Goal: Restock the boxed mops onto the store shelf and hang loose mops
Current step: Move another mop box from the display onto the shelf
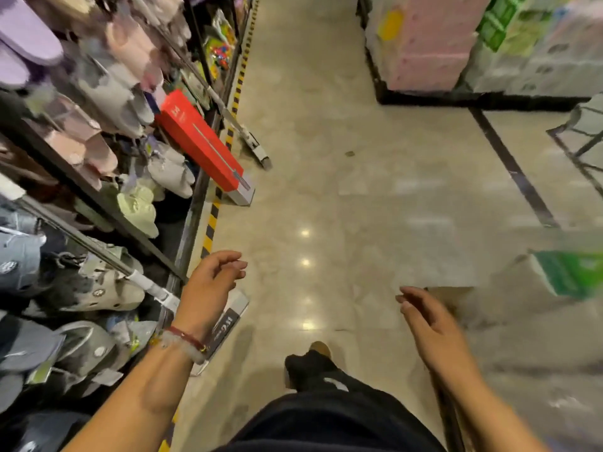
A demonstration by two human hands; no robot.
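Note:
A long red mop box (199,143) leans against the slipper shelf (192,220) on the left, its grey end on the floor. Beyond it a loose mop (235,125) slants down from the shelf, its flat head (259,151) on the floor. Closer, another loose mop handle (98,249) runs across the shelf front to a white joint. A second box (228,321), grey and black, lies partly hidden under my left wrist. My left hand (212,282) hovers over the floor edge, fingers loosely curled, holding nothing. My right hand (427,324) hangs relaxed and empty.
Shelves of slippers and clogs (104,288) fill the left side, edged by yellow-black floor tape (210,223). Stacked pink and green paper packs (434,40) stand far right. A green pack (574,275) and a wire rack (584,138) sit at the right. My foot (310,363) steps on the beige aisle floor.

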